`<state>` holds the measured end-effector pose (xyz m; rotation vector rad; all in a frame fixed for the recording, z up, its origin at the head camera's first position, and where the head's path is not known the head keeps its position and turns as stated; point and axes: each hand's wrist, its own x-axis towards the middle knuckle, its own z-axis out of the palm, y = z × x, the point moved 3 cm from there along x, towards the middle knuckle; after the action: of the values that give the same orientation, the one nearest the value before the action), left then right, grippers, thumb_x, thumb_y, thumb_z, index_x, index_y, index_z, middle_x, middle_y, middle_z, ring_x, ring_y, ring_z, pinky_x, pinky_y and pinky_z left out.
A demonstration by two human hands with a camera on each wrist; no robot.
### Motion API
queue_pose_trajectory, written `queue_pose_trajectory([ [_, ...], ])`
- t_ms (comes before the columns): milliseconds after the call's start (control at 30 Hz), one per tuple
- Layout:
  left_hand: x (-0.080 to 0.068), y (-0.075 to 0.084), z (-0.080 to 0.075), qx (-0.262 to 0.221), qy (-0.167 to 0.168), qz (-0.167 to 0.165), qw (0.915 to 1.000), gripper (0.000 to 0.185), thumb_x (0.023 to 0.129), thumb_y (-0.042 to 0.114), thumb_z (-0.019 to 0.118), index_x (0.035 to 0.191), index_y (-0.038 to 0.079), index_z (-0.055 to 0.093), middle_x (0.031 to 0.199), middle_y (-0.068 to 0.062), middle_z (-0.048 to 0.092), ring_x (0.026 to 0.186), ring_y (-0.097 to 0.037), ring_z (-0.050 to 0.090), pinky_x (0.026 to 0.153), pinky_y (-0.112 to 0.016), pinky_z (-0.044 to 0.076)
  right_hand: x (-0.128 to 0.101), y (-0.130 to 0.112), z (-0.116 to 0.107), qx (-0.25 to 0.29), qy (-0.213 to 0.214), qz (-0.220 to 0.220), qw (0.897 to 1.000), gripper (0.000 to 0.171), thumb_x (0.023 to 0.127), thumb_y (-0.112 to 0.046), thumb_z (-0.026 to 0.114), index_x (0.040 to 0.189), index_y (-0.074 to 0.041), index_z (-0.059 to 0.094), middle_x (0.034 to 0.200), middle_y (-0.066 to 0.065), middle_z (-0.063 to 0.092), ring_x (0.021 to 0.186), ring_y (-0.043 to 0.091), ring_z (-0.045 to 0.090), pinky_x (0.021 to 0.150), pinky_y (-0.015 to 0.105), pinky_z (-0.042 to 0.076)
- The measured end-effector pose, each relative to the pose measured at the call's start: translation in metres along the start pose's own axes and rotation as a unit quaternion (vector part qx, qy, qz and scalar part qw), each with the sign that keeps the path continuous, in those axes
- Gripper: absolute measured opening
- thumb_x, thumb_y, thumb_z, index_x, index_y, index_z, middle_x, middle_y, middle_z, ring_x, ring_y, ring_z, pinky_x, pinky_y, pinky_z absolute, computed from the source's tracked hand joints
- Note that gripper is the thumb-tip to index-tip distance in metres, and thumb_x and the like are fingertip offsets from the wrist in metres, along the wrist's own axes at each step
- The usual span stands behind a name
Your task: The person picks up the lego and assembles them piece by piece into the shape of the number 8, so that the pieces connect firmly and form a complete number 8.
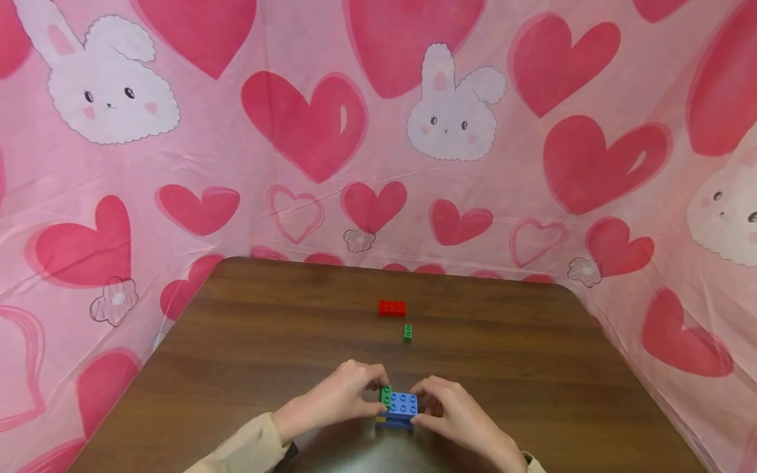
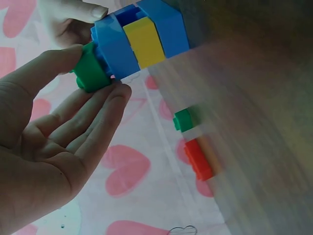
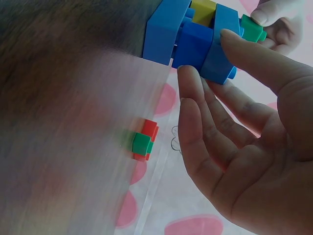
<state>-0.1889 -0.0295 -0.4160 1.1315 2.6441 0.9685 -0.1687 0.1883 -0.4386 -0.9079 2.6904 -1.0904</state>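
Observation:
A small stack of toy building bricks stands on the table near its front edge. Its top layer is a blue brick [image 1: 405,403], and its lowest is another blue brick [image 2: 165,27]. Sandwiched between them are a yellow brick [image 2: 145,43] and a darker blue brick [image 3: 193,46]. A green brick [image 1: 386,398] sits at the left end of the top, pinched between thumb and fingers of my left hand [image 1: 343,397]. My right hand [image 1: 460,412] grips the upper blue brick at its right end, thumb on the near side and fingers at the far side.
Beyond the stack, a small green two-stud brick [image 1: 407,334] lies on the brown wooden table [image 1: 284,328]. A red brick [image 1: 392,309] lies slightly farther back. Pink cloth [image 1: 378,171] with hearts and rabbits hangs around the table's back and sides.

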Motion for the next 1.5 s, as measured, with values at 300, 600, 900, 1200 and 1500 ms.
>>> queue_pose_trajectory([
  [300,-0.002,-0.004,0.003,-0.043,0.013,0.01,0.999,0.022,0.081,0.017,0.082,0.097,0.012,0.068,0.093,0.0,0.076,0.084,-0.007,0.07,0.073,-0.017,0.055,0.001,0.0,0.001,0.005,0.0,0.006,1.0,0.027,0.086,-0.03,0.077,0.106,-0.014,0.067,0.097,0.0,0.068,0.073,-0.005,0.058,0.063,0.019,0.052],
  [600,-0.003,-0.006,0.005,-0.045,0.022,0.007,0.9987,0.02,0.081,0.016,0.081,0.096,0.012,0.068,0.094,0.001,0.076,0.085,-0.008,0.071,0.074,-0.017,0.056,0.0,0.002,0.001,0.018,-0.006,0.014,1.0,0.028,0.088,-0.03,0.075,0.108,-0.013,0.066,0.098,0.002,0.068,0.075,-0.004,0.059,0.064,0.018,0.052],
  [900,-0.002,-0.001,0.004,-0.015,0.025,0.008,0.9996,0.02,0.08,0.016,0.083,0.093,0.013,0.068,0.091,0.002,0.075,0.083,-0.009,0.068,0.072,-0.015,0.052,0.001,0.002,0.001,0.018,-0.008,0.021,1.0,0.028,0.087,-0.03,0.076,0.107,-0.013,0.066,0.097,0.0,0.067,0.074,-0.004,0.058,0.063,0.019,0.052],
  [1200,-0.004,-0.002,0.007,0.001,0.035,-0.004,0.9994,0.021,0.079,0.016,0.083,0.093,0.014,0.068,0.09,0.004,0.073,0.082,-0.005,0.065,0.071,-0.016,0.051,0.002,0.001,0.001,0.019,-0.011,0.023,0.999,0.028,0.087,-0.03,0.076,0.107,-0.013,0.066,0.097,0.0,0.067,0.075,-0.005,0.058,0.064,0.018,0.052],
  [1500,-0.006,-0.006,0.012,0.006,0.043,-0.006,0.999,0.027,0.078,0.017,0.082,0.099,0.012,0.065,0.09,0.002,0.07,0.081,-0.006,0.062,0.07,-0.015,0.049,0.002,0.0,0.001,0.018,-0.011,0.021,1.0,0.027,0.087,-0.028,0.077,0.107,-0.013,0.067,0.096,0.0,0.067,0.075,-0.004,0.058,0.064,0.019,0.052],
])
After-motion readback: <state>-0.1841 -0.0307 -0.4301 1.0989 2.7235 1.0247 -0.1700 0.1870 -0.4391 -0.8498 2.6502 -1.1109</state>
